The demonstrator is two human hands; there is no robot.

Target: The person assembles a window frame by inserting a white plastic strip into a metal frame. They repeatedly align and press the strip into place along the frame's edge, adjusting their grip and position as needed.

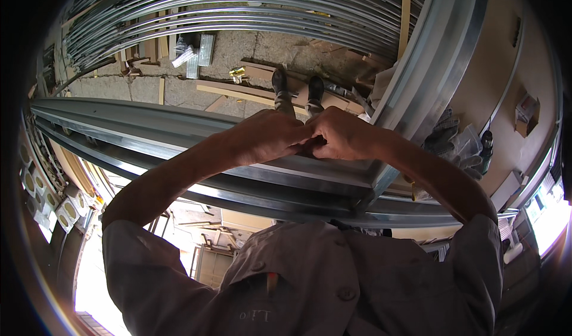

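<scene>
My left hand and my right hand meet in front of me with their fingers closed and touching. Whatever lies between the fingertips, if anything, is hidden by the knuckles. Just behind and under them runs a long grey metal profile, crossing the view from the left. It joins a second wide metal profile at a corner to the right of my right hand. Whether the hands touch the metal, I cannot tell.
Long thin metal rods lie stacked at the far side. Wood strips and silvery packets lie on the concrete floor near my shoes. At right are gloves and plastic bags and a small open cardboard box.
</scene>
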